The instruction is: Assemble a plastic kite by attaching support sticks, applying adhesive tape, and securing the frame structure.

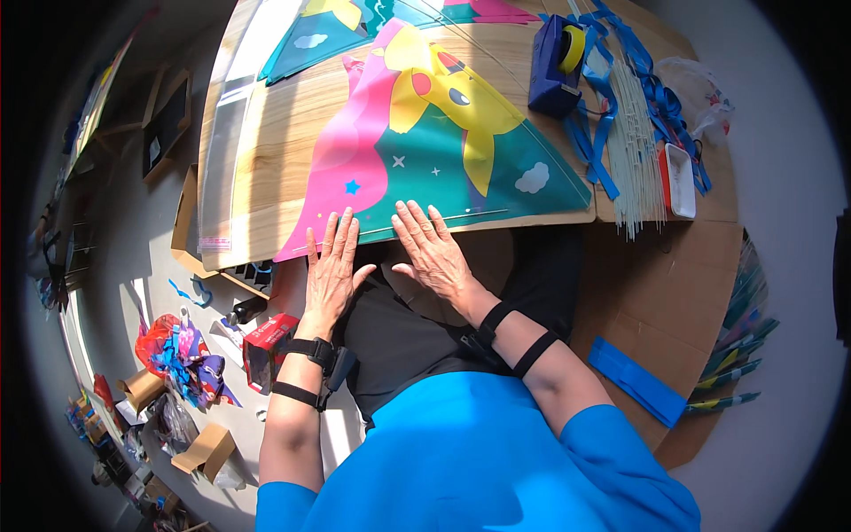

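A colourful kite sail [425, 151] in pink, teal and yellow lies flat on a wooden table [275, 133]. My left hand [331, 269] rests flat with fingers spread on the sail's near edge, by its pink corner. My right hand [432, 251] lies flat beside it, fingers on the teal edge near a thin rod [443, 218] that runs along the hem. Neither hand holds anything. Both wrists wear black straps.
A blue tape dispenser [556, 60] with a yellow roll, blue ribbons [656, 97], a bundle of thin white rods [634, 151] and a small red-and-white tray [680, 180] sit at the table's right. Cardboard [674, 293] with blue strips [638, 379] lies lower right. Boxes and scraps litter the floor [182, 355] at left.
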The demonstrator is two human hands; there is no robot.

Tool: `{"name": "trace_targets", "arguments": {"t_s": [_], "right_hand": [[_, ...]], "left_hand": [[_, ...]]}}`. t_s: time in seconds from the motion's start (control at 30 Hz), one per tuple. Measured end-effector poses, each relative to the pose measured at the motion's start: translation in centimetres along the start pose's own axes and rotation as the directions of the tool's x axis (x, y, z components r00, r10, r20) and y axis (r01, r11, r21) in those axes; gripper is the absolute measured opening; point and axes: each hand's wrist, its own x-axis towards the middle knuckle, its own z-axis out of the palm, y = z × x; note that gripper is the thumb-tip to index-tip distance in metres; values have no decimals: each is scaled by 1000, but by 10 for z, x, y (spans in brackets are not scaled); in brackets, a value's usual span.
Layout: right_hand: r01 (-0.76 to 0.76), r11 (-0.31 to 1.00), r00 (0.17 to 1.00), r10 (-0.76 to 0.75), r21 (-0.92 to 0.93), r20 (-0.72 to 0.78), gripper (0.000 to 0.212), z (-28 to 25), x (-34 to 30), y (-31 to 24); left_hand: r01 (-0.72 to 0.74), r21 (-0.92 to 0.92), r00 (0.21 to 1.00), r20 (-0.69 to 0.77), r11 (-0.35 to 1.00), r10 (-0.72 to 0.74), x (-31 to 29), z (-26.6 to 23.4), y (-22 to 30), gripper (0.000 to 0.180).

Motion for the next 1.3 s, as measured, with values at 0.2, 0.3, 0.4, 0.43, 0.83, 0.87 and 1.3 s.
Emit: {"name": "trace_targets", "arguments": {"t_s": [0.2,0.3,0.4,0.43,0.83,0.87,1.3], "right_hand": [[-160,986,985,158,-42,-65,91,-13,-45,58],[-236,970,971,234,-51,-47,96,-30,-70,90],[-268,962,963,266,-45,-27,95,-43,-80,117],[-271,962,963,270,-38,-20,94,-46,-79,121],[-259,966,966,259,-7,-24,85,-31,-54,89],[-252,968,968,252,-14,-16,85,-31,-55,90],[-255,960,947,272,116,-170,73,-57,-51,95]], "left_hand": [[-6,25,999,31,1000,5,-2,4,-2,90],[-14,27,998,55,1000,12,2,4,-6,90],[-53,31,997,60,998,51,20,-1,-14,91],[-70,36,996,59,997,68,27,-3,-18,91],[31,-6,999,34,1000,-31,15,5,-12,93],[51,-30,998,42,998,-49,10,3,-20,92],[-45,-29,999,-23,999,45,15,-2,21,99]]}}
